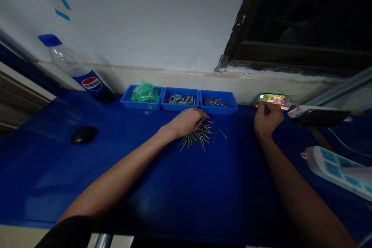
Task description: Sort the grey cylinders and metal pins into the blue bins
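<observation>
A loose pile of thin brass-coloured metal pins [198, 138] lies on the blue tabletop, with a few strays on its right side. My left hand [187, 121] rests over the far left part of this pile. Its fingers are bent together, and their tips touch or nearly touch the pins; what they pinch, if anything, is hidden. My right hand [269, 120] is raised in front of a lit phone [279, 100] leaning by the wall. Its fingers are curled in, with the fingertips overlapping the screen's lower left; no object shows in them.
Three blue bins stand along the wall: one with green packets [145, 93], one with grey metal sleeves [181, 99], one with thin pins [215, 102]. A Pepsi bottle [91, 83] and black mouse [83, 135] are left. A dark handheld device [322, 118] and power strip [337, 168] are right.
</observation>
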{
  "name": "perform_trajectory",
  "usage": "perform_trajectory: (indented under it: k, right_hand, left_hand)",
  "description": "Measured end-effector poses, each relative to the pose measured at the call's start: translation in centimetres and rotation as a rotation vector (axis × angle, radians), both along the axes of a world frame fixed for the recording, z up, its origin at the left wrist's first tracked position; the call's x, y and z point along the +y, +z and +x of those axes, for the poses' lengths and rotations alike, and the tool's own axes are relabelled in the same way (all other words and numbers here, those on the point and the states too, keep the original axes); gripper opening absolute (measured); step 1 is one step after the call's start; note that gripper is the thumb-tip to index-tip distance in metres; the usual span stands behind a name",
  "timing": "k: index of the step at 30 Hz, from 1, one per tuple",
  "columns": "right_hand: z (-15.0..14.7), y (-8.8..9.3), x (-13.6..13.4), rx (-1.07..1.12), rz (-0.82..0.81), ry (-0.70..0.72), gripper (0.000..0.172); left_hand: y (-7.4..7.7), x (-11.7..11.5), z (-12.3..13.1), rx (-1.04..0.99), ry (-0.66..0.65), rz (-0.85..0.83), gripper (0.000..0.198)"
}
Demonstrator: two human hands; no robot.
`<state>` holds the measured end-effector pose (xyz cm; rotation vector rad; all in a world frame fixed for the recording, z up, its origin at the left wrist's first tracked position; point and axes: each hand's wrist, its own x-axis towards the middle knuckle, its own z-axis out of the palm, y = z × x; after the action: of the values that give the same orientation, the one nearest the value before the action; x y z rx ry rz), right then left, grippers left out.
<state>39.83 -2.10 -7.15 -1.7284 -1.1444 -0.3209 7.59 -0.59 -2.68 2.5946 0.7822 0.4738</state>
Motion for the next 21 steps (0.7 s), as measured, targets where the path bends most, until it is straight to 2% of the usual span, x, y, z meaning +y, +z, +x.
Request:
perform_trajectory:
  k: [2, 4, 6, 9, 12, 15, 21]
  right_hand:
    - [-1.3, 1.1, -0.3, 0.008, 0.047, 0.094, 0.033]
    - [-3.2, 2.8, -0.6, 0.023, 0.053, 0.208, 0.037]
    - [-5.4, 4.8, -1.0, 0.053, -0.005, 0.359, 0.039]
    - [-8.6, 7.7, -1.2, 0.055, -0.141, 0.681, 0.036]
    - [-10.6, 9.3, -1.1, 0.024, -0.239, 0.892, 0.031]
    - [-11.1, 8.9, -0.9, -0.007, -0.325, 0.985, 0.028]
    - [-10.0, 6.2, -0.6, -0.145, -0.499, 1.036, 0.024]
  left_hand:
    - [-0.5, -0.2, 0.2, 0.052, -0.086, 0.029, 0.037]
    - [-0.8, -0.3, 0.4, 0.100, -0.111, 0.052, 0.038]
    - [-0.7, -0.3, 0.4, 0.139, -0.072, 0.066, 0.036]
    - [-0.2, -0.3, 0.2, 0.195, 0.021, 0.093, 0.031]
    - [0.2, -0.3, 0.0, 0.223, 0.094, 0.121, 0.027]
    - [0.1, -0.3, -0.1, 0.195, 0.120, 0.082, 0.023]
    - [-0.8, 0.2, -0.2, 0.122, 0.092, -0.015, 0.020]
